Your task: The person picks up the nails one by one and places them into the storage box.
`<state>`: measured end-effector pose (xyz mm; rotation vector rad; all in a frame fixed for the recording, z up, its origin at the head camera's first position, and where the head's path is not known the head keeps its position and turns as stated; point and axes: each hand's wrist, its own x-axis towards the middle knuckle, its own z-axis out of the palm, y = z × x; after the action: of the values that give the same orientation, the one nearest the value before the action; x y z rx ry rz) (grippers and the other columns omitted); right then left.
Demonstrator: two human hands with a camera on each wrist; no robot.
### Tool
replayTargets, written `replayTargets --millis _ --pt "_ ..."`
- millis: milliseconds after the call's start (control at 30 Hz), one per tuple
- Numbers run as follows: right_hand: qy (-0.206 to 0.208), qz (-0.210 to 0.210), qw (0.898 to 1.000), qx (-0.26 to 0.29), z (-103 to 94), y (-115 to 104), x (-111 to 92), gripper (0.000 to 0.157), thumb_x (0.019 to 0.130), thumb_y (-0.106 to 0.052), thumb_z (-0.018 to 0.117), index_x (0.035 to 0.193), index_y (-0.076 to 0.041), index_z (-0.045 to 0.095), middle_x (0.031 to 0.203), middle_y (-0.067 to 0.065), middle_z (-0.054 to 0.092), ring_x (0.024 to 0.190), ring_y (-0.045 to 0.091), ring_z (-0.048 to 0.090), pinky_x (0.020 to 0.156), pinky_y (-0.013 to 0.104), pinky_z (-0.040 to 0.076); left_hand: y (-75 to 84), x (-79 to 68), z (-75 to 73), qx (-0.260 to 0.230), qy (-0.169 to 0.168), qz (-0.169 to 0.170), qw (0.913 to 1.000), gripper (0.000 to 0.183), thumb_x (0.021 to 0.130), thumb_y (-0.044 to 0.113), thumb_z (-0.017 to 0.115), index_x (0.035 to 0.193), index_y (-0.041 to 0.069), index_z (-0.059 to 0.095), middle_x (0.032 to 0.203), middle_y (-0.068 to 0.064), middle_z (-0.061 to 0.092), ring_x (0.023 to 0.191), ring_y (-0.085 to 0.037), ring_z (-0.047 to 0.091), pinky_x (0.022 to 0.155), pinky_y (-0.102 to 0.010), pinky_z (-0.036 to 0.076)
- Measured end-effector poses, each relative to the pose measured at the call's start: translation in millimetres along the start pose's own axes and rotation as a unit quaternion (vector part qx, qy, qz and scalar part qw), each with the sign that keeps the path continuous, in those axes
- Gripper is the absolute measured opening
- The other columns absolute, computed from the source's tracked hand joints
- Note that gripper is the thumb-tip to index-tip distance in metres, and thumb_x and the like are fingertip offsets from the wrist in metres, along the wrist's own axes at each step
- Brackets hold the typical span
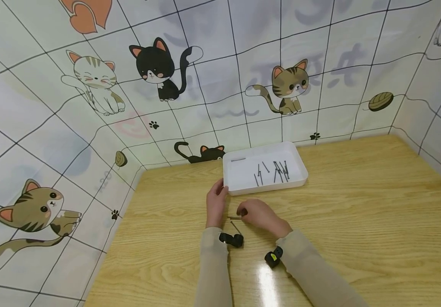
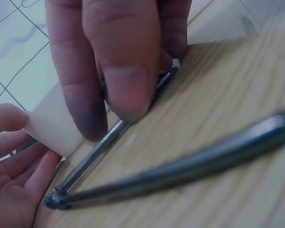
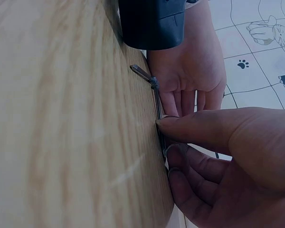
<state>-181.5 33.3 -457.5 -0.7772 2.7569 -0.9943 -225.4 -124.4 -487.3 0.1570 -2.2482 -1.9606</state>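
Two dark metal nails lie on the table with their heads touching, seen large in the left wrist view. My right hand [image 1: 260, 214] pinches one nail [image 2: 88, 161] by its shaft between thumb and fingertips, close to the wood. The other nail [image 2: 180, 178] slants away from it, nearer my left wrist. With fairly straight fingers, my left hand [image 1: 216, 207] touches the near left corner of a white tray [image 1: 241, 177]. Inside that tray several nails [image 1: 278, 170] lie scattered, mostly on the right side; a lone nail [image 1: 238, 160] is at its back left.
The tray stands on the wooden table [image 1: 350, 204], close to the back wall [image 1: 220, 98]. Cat drawings and grid lines cover the wall. Black wrist cameras sit on both wrists, the left camera [image 1: 237, 240] just beside the loose nails.
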Motion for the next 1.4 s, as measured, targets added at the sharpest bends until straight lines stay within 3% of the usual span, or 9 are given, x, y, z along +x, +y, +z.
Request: replayTargets --millis 600,1000,1133,1300,1400 --pt "-0.019 0.026 0.999 -0.014 -0.5 -0.5 -0.2 0.007 0.079 -0.011 0.068 0.075 -0.017 0.07 0.077 -0.006 0.065 0.069 0.009 0.056 0.067 0.031 0.047 1.8 -0.9 0.1 -0.002 -0.002 -0.008 1.0 0.041 0.092 0.025 0.055 0.132 0.016 0.052 0.129 -0.004 0.054 0.118 -0.017 0.049 0.1 -0.038 0.037" --pt "-0.011 0.058 0.998 0.0 -0.2 1.4 0.8 0.005 0.081 -0.013 0.06 0.082 -0.016 0.064 0.081 -0.005 0.062 0.069 0.009 0.053 0.065 0.03 0.045 1.0 -0.4 0.3 0.003 0.003 -0.013 0.9999 0.04 0.092 0.025 0.054 0.131 0.017 0.052 0.128 -0.002 0.055 0.116 -0.015 0.05 0.099 -0.037 0.038" --pt "-0.012 0.072 0.997 0.025 -1.6 2.6 0.9 0.01 0.08 -0.013 0.059 0.09 -0.015 0.062 0.083 -0.004 0.061 0.071 0.011 0.053 0.066 0.03 0.045 0.5 -1.1 0.0 0.001 0.001 -0.005 1.0 0.04 0.092 0.024 0.054 0.131 0.016 0.053 0.128 -0.003 0.055 0.116 -0.015 0.05 0.099 -0.038 0.038" --pt "-0.001 0.081 0.995 0.057 -3.7 8.6 2.3 0.037 0.081 -0.01 0.056 0.118 -0.011 0.057 0.08 -0.004 0.061 0.067 0.01 0.053 0.062 0.028 0.043 0.3 -1.8 0.0 0.003 -0.002 0.002 1.0 0.039 0.092 0.024 0.054 0.13 0.015 0.053 0.128 -0.005 0.055 0.115 -0.017 0.052 0.098 -0.039 0.04" --pt "0.011 0.082 0.993 0.084 -6.4 14.0 3.3 0.045 0.083 -0.008 0.055 0.128 -0.01 0.051 0.079 -0.003 0.062 0.064 0.011 0.052 0.059 0.028 0.041 0.6 -1.6 -0.1 0.007 -0.003 0.004 1.0 0.04 0.093 0.024 0.053 0.131 0.014 0.052 0.129 -0.005 0.055 0.115 -0.016 0.051 0.098 -0.039 0.04"
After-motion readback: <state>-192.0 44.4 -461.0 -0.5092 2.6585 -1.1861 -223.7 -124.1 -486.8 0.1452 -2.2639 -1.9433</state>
